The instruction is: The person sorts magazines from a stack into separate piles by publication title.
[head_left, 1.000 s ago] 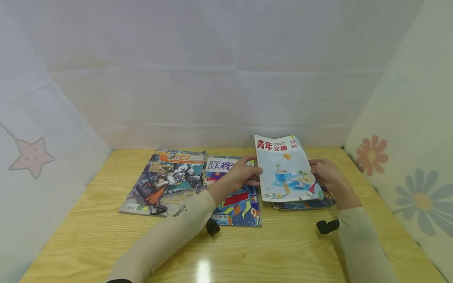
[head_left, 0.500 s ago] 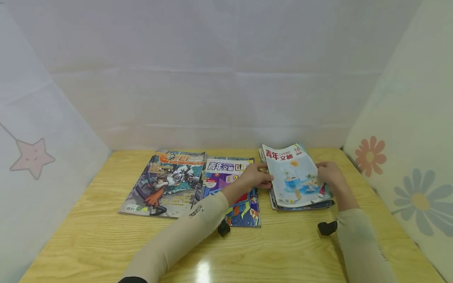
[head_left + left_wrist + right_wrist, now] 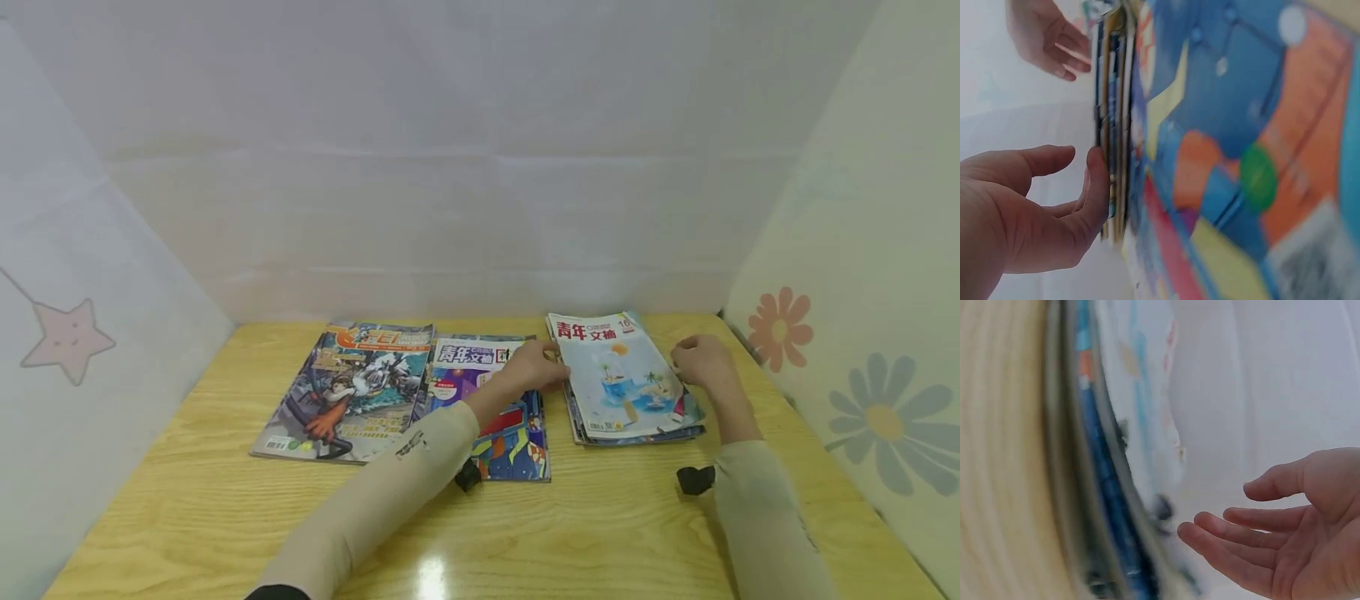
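A white magazine point(image 3: 622, 387) with red lettering and a beach picture lies on top of a stack at the right. My left hand point(image 3: 534, 367) is at the stack's left edge, fingertips right at the magazines' sides, with thumb and fingers apart in the left wrist view. Beside the right edge is my right hand point(image 3: 703, 362), its fingers relaxed and holding nothing. In the right wrist view that hand point(image 3: 1272, 531) shows a gap between thumb and fingers. Under my left forearm lies a purple and blue magazine point(image 3: 468, 379), partly hidden.
At the left, a magazine point(image 3: 348, 392) with an orange title and a dark battle picture lies on the wooden table point(image 3: 187, 500). White cloth walls point(image 3: 375, 208) stand behind and on both sides.
The white magazine has come down from both hands onto the right stack and now lies flatter. The right hand has let go and drawn slightly away; the left has also loosened.
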`<state>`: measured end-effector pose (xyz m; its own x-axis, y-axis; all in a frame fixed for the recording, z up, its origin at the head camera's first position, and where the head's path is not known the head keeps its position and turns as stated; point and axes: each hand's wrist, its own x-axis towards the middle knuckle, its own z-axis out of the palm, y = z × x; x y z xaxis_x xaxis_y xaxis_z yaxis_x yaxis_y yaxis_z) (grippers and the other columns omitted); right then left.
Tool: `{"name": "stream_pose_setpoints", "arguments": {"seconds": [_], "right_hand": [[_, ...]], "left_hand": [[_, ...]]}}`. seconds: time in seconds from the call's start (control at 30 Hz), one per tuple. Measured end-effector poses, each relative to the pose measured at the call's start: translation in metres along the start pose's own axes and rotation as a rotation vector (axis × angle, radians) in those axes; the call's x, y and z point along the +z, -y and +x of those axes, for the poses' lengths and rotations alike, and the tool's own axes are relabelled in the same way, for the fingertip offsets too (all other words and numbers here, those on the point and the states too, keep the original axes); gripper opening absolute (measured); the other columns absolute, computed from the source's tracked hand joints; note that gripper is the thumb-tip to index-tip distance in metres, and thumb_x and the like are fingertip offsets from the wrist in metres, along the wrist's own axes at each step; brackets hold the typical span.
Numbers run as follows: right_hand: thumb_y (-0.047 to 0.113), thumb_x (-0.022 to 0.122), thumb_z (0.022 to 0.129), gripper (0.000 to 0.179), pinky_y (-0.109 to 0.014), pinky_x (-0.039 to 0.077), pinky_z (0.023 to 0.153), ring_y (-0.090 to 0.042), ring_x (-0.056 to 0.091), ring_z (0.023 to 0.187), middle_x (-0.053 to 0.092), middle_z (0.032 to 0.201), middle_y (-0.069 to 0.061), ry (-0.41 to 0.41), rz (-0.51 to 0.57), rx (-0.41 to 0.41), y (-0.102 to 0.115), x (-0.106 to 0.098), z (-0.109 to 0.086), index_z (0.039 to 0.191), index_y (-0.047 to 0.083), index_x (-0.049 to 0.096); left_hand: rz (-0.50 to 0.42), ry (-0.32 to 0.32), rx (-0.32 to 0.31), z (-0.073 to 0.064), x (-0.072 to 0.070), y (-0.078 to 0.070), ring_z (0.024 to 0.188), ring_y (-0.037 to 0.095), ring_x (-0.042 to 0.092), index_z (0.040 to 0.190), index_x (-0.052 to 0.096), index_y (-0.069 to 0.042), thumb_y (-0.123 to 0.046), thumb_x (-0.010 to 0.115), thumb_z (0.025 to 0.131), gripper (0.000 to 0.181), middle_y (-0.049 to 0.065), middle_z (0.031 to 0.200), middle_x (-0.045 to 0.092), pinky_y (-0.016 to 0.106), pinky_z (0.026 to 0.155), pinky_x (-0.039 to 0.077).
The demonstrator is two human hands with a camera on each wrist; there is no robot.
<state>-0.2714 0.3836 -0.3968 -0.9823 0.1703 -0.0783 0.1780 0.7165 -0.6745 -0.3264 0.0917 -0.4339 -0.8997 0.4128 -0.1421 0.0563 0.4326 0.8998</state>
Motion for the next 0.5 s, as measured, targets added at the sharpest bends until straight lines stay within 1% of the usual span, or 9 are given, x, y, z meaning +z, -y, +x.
{"name": "stream_pose_setpoints", "arguments": {"seconds": [0.1, 0.17, 0.27, 0.33, 0.37, 0.43, 0.5], "right_hand": [[0.021, 0.040, 0.102, 0.057, -0.050, 0.055, 0.084, -0.045, 0.065, 0.104, 0.060, 0.123, -0.035, 0.005, 0.005, -0.016, 0.007, -0.005, -0.007, 0.139, -0.022, 0.043], [0.021, 0.040, 0.102, 0.056, -0.050, 0.055, 0.082, -0.043, 0.067, 0.100, 0.061, 0.122, -0.034, -0.014, 0.012, -0.045, 0.014, -0.006, -0.011, 0.139, -0.021, 0.043], [0.019, 0.043, 0.101, 0.052, -0.045, 0.055, 0.076, -0.037, 0.071, 0.092, 0.063, 0.118, -0.034, -0.088, 0.019, -0.115, 0.027, -0.004, -0.016, 0.136, -0.019, 0.049], [0.017, 0.044, 0.101, 0.048, -0.041, 0.055, 0.072, -0.034, 0.072, 0.086, 0.064, 0.115, -0.033, -0.140, 0.032, -0.167, 0.036, -0.001, -0.018, 0.135, -0.016, 0.053], [0.016, 0.045, 0.101, 0.046, -0.039, 0.055, 0.070, -0.032, 0.073, 0.083, 0.065, 0.114, -0.032, -0.163, 0.041, -0.190, 0.041, 0.002, -0.019, 0.134, -0.015, 0.054], [0.016, 0.046, 0.103, 0.043, -0.035, 0.053, 0.066, -0.031, 0.073, 0.081, 0.066, 0.112, -0.030, -0.187, 0.058, -0.225, 0.050, 0.007, -0.022, 0.135, -0.012, 0.055], [0.015, 0.046, 0.104, 0.041, -0.033, 0.052, 0.062, -0.031, 0.073, 0.081, 0.067, 0.111, -0.029, -0.191, 0.081, -0.254, 0.058, 0.013, -0.024, 0.135, -0.010, 0.055]], "left_hand": [[-0.064, 0.024, 0.017, -0.004, -0.010, -0.002, 0.092, 0.033, 0.071, 0.153, 0.045, -0.003, -0.015, 0.069, 0.099, 0.060, 0.014, 0.113, 0.067, 0.043, 0.080, 0.059], [-0.070, 0.027, 0.039, -0.009, -0.018, -0.003, 0.094, 0.035, 0.071, 0.150, 0.048, -0.003, -0.015, 0.068, 0.099, 0.056, 0.013, 0.113, 0.066, 0.045, 0.082, 0.058], [-0.012, 0.024, 0.089, -0.018, -0.031, -0.006, 0.096, 0.035, 0.070, 0.145, 0.056, -0.006, -0.018, 0.066, 0.101, 0.047, 0.011, 0.114, 0.066, 0.047, 0.084, 0.057], [0.039, 0.019, 0.121, -0.025, -0.040, -0.006, 0.097, 0.036, 0.070, 0.141, 0.059, -0.008, -0.020, 0.064, 0.102, 0.042, 0.010, 0.114, 0.066, 0.048, 0.083, 0.057], [0.072, 0.014, 0.134, -0.028, -0.044, -0.006, 0.097, 0.036, 0.069, 0.140, 0.060, -0.009, -0.021, 0.063, 0.102, 0.040, 0.010, 0.114, 0.066, 0.047, 0.081, 0.057], [0.128, -0.006, 0.155, -0.035, -0.052, -0.005, 0.097, 0.035, 0.069, 0.139, 0.061, -0.010, -0.023, 0.062, 0.103, 0.038, 0.009, 0.114, 0.066, 0.047, 0.076, 0.057], [0.171, -0.028, 0.165, -0.043, -0.059, -0.004, 0.097, 0.035, 0.069, 0.138, 0.061, -0.011, -0.023, 0.061, 0.103, 0.037, 0.010, 0.114, 0.067, 0.048, 0.073, 0.056]]}}
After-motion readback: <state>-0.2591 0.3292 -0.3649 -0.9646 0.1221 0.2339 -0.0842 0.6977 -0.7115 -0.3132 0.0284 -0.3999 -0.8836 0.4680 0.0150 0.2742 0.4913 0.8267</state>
